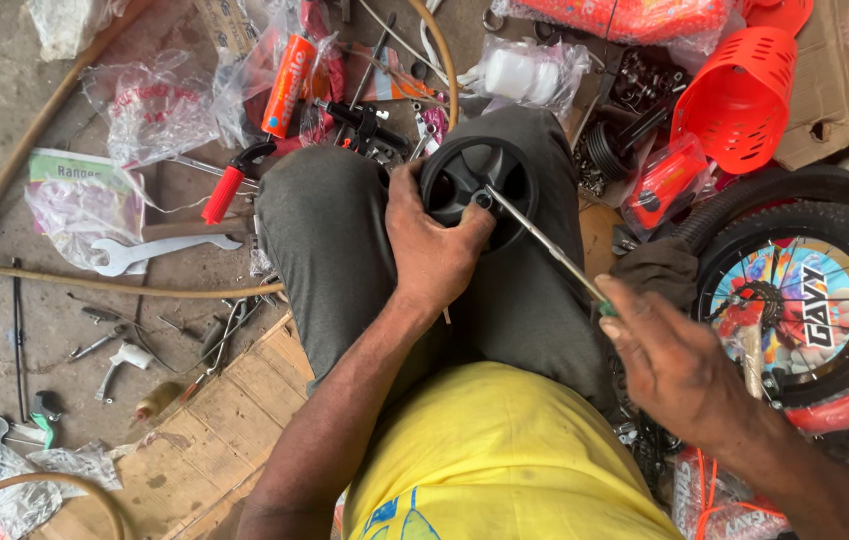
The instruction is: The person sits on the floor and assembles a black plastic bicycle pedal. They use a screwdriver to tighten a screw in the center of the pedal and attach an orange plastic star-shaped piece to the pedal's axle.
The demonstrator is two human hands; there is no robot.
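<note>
Fingers of left hand (432, 250) clamp round black plastic wheel (478, 190); right hand (670, 360) grips thin metal screwdriver (543, 243).

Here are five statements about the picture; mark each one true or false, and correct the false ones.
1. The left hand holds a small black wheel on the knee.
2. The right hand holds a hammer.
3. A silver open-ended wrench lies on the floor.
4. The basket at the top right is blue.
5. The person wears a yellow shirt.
1. True: the left hand grips the small black wheel on the knee.
2. False: the right hand holds a thin screwdriver, its tip at the wheel's hub.
3. True: the wrench lies on the floor to the left.
4. False: the basket is orange-red.
5. True: the shirt is yellow.
</note>
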